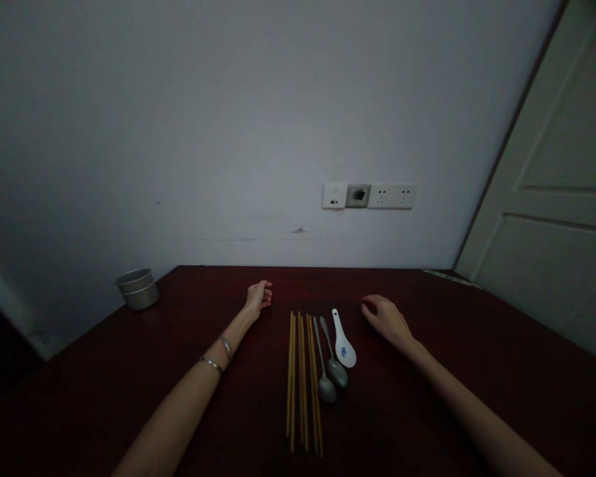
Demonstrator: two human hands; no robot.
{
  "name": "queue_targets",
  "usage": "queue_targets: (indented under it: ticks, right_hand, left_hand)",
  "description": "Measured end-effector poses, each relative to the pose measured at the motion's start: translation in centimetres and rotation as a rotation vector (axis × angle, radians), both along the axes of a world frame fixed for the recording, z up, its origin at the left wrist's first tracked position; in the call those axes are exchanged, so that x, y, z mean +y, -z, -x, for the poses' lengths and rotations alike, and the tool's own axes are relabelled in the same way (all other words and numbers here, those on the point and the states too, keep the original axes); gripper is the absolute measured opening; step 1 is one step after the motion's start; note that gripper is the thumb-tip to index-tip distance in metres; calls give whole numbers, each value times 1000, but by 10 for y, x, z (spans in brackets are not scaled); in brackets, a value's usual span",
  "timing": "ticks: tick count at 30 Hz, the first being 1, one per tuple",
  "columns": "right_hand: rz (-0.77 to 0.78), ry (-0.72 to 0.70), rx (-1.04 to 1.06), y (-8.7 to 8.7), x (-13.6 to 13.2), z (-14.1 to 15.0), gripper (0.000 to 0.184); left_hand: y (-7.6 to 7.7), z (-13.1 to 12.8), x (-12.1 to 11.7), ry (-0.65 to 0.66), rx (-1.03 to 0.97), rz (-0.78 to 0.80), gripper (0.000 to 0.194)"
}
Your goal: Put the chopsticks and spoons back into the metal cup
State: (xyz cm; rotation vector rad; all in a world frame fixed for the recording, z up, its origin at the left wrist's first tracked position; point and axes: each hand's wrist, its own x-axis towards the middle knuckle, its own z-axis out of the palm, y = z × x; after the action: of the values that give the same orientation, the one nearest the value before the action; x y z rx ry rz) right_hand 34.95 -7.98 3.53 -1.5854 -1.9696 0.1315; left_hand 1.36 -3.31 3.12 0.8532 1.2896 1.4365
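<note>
My left hand (259, 296) rests on its side on the dark red table, fingers loosely curled and apart, holding nothing. Two metal bangles (218, 354) circle that wrist. My right hand (385, 317) lies on the table with bent fingers, a gap between thumb and forefinger, and nothing in it. Between my forearms several wooden chopsticks (302, 384) lie lengthwise in small groups. Beside them are a metal spoon (326, 389) and a second metal spoon (338, 373). A white ceramic spoon (345, 348) with a blue mark lies nearest my right hand. Neither hand touches any utensil.
A grey metal cup (139, 289) stands at the table's left edge. The table (203, 278) meets a pale wall (228, 132) at the back, which carries sockets (392, 196). A panelled door (561, 179) is on the right. A thin flat strip (451, 278) lies at the back right corner.
</note>
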Motion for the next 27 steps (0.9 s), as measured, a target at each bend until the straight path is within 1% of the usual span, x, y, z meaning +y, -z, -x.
queue_targets:
  ticks: [3,5,7,10,13,16,18,19,21,23,25,27]
  right_hand:
    - [-46,4,-140,17,5,-8,42]
    - [-39,17,-198,28,10,-11,45]
    - [-29,16,-237,35,14,-13,46]
    - [-44,6,-272,41,19,-15,46]
    - [-61,-5,-292,46,22,-18,48]
    - [-78,-6,-281,53,27,-21,48]
    - [-92,-7,-273,59,32,-23,48]
    - [-98,-13,-277,61,34,-24,48]
    - [-99,-18,-295,67,39,-26,49]
    - [-96,-17,-313,70,43,-28,51]
    - [-94,-14,-319,72,45,-29,51]
    - [-103,-9,-310,73,45,-29,51]
  left_hand:
    - [-6,-1,-3,-15,15,8,15]
    - [-15,1,-5,-32,32,-2,14]
    - [-30,4,-7,-61,64,-43,13]
    - [-56,15,-12,-123,149,-162,13]
    - [-79,35,-22,-243,320,-322,15]
    - [-97,69,-35,-437,609,-475,20]
    - [-107,99,-45,-565,816,-517,26]
    - [-111,115,-50,-623,917,-510,30]
    - [-116,148,-61,-727,1110,-460,37]
    - [-118,180,-72,-835,1231,-388,46]
    - [-116,209,-81,-937,1257,-251,58]
    - [-111,234,-87,-987,1227,-118,71]
